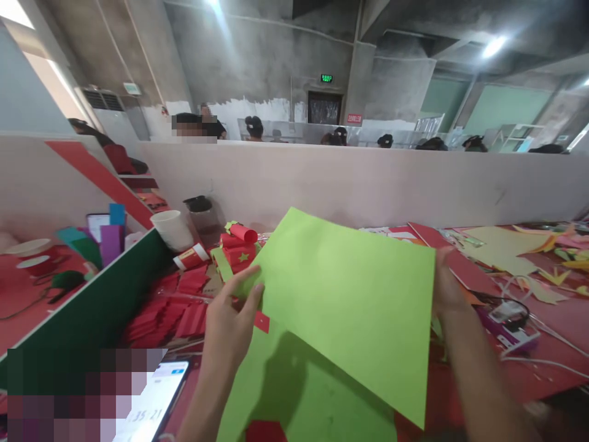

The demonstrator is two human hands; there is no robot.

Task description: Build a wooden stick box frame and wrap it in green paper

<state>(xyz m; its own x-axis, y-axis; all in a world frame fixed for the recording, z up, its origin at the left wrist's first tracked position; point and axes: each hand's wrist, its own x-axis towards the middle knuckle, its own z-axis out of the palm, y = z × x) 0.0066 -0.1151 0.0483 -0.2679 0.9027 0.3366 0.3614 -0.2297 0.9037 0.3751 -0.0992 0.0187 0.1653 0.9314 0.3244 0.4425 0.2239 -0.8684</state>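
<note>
My left hand (234, 313) pinches the left edge of a light green sheet of paper (350, 294), thumb in front. On the opposite edge my right hand (448, 288) grips the same sheet, its fingers mostly hidden behind and a little blurred. The sheet is raised and tilted above the table. Beneath it lies another green sheet (340, 399), with a shadow across it. A small red piece (262, 322) shows beside my left thumb, and a larger red piece (265, 431) rests on the lower sheet at the bottom of the view.
Stacked red pieces (188, 316) and red rolls (242, 236) lie left, near a white cup (172, 230) and a dark green board (101, 294). A phone (159, 399) sits lower left. Cables and a purple-white device (508, 322) are at right. A white partition (322, 181) stands behind; people sit beyond.
</note>
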